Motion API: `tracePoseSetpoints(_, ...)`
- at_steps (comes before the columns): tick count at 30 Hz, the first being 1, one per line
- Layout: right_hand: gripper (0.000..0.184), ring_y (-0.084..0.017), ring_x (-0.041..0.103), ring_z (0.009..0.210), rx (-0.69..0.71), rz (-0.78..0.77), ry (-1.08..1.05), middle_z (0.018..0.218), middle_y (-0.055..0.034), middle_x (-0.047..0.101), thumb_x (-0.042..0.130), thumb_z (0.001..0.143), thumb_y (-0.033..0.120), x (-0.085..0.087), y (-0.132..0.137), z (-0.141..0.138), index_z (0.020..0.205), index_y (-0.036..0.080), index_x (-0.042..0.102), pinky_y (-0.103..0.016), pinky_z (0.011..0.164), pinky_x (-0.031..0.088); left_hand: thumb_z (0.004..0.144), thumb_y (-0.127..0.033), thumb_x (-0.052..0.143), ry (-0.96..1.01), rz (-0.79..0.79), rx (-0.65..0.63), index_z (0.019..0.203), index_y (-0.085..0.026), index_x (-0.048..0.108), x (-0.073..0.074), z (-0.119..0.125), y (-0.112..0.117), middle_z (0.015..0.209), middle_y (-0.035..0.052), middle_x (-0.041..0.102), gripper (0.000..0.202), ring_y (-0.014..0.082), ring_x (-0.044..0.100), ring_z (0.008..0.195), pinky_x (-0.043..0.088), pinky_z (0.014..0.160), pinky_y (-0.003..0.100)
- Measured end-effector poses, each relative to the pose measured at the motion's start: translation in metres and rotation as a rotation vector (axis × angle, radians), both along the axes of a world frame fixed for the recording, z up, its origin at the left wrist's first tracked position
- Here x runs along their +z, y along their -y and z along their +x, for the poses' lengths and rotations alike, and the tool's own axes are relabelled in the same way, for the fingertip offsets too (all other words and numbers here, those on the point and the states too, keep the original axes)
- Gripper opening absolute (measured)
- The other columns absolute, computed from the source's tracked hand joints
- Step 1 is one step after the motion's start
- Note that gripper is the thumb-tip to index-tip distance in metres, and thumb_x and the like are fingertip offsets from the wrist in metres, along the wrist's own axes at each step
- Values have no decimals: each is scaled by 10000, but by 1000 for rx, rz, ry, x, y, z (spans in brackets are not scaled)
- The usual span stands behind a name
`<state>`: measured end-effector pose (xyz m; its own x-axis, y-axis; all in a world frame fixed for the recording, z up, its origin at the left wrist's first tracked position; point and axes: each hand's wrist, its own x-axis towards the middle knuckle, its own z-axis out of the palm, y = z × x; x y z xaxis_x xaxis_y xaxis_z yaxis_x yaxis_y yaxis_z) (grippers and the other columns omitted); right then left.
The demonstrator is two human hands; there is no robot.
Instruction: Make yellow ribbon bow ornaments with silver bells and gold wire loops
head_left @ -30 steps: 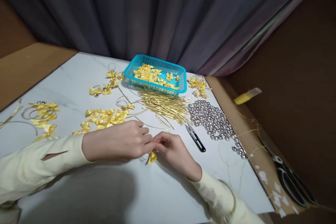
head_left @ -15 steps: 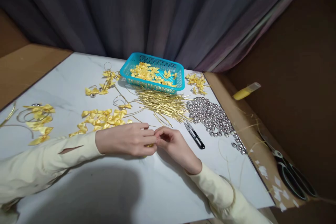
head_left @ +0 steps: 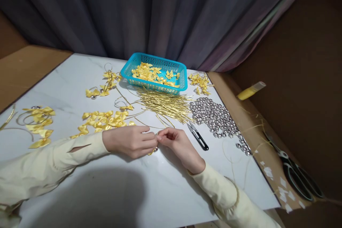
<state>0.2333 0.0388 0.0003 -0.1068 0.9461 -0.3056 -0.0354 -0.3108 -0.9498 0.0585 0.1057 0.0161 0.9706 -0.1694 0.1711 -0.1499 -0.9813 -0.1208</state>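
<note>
My left hand (head_left: 130,142) is closed, fingertips pinched. A small yellow ribbon bow (head_left: 151,152) with a silver bead (head_left: 155,148) shows just below those fingers, mostly hidden by them. My right hand (head_left: 177,146) meets it from the right, thumb and forefinger pressed together at the left fingertips; what they pinch is too small to make out. A thin gold cord (head_left: 145,124) runs just behind both hands. Left of them lies a group of yellow bows (head_left: 104,120). Black thread snips (head_left: 198,137) lie right of my right hand.
A blue basket (head_left: 125,74) of yellow ribbon pieces stands at the back. Before it lies a pile of gold cords (head_left: 168,105), with silver beads (head_left: 213,115) to the right. Looped bow pieces (head_left: 40,123) lie left. Scissors (head_left: 296,178) and a yellow tube (head_left: 249,92) are at right.
My left hand has shifted slightly right and turned, so the silver bead under its fingers now shows. The right hand keeps nearly the same place and pinch.
</note>
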Motion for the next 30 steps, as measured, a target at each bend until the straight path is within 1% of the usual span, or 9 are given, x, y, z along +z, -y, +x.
tracePoseSetpoints(3, 192, -92, 455, 533, -26, -16, -33, 567, 32, 533, 691, 667, 311, 1, 0, -1, 657, 142, 602, -249, 565, 360, 888, -44, 343, 134, 63, -61, 797, -149, 615, -4, -2, -1, 778, 77, 635, 305, 167, 551, 659, 389, 558, 318)
tracePoseSetpoints(7, 228, -80, 427, 505, -54, -24, -54, 549, 29, 529, 698, 666, 334, 0, 0, -2, 654, 131, 597, -240, 529, 329, 888, -81, 384, 226, -36, -41, 830, -164, 593, -11, -2, -1, 744, 48, 614, 233, 139, 547, 627, 393, 533, 286)
tracePoseSetpoints(9, 242, -80, 429, 506, -60, -30, -66, 560, 22, 536, 696, 668, 347, 0, 1, -2, 652, 129, 594, -241, 528, 329, 890, -94, 392, 248, -11, -44, 850, -161, 593, -13, -2, -1, 743, 42, 612, 215, 132, 548, 623, 398, 522, 278)
tracePoseSetpoints(12, 249, -78, 430, 505, -61, -43, -84, 573, 16, 538, 695, 667, 351, 1, 1, -2, 640, 128, 589, -236, 516, 327, 893, -85, 384, 249, 137, -77, 882, -130, 609, -14, -2, -3, 767, 54, 628, 229, 142, 561, 653, 413, 529, 287)
tracePoseSetpoints(14, 232, -65, 398, 488, -69, -52, -83, 561, 22, 526, 702, 661, 328, 2, 1, -1, 640, 126, 590, -219, 476, 289, 897, -80, 380, 225, 199, -70, 923, -105, 617, -15, -2, -5, 790, 63, 639, 240, 148, 568, 677, 422, 537, 293)
tracePoseSetpoints(17, 223, -41, 305, 434, -90, -75, -69, 519, 53, 470, 719, 650, 314, 5, 1, 0, 652, 133, 588, -207, 409, 194, 894, -84, 407, 189, 219, -32, 962, -75, 618, -17, -2, -8, 787, 63, 638, 222, 153, 571, 680, 419, 527, 300)
tracePoseSetpoints(20, 235, -31, 256, 401, -105, -99, -63, 480, 79, 402, 725, 648, 330, 6, 0, 1, 662, 145, 581, -200, 377, 140, 884, -91, 445, 200, 236, -13, 950, -60, 620, -19, -1, -8, 757, 55, 628, 189, 155, 569, 666, 410, 516, 299)
tracePoseSetpoints(25, 229, -25, 227, 378, -118, -128, -83, 428, 100, 343, 725, 645, 321, 5, -1, 0, 681, 147, 580, -180, 348, 127, 905, -106, 422, 224, 265, 3, 916, -91, 623, -22, -1, -9, 743, 48, 626, 201, 143, 567, 668, 414, 522, 285)
tracePoseSetpoints(30, 223, -20, 235, 343, -146, -125, -97, 413, 99, 361, 709, 657, 318, 2, -2, -1, 692, 145, 573, -169, 316, 133, 891, -82, 392, 266, 247, -42, 893, -88, 633, -23, -3, -9, 858, 81, 657, 241, 149, 594, 695, 439, 531, 287)
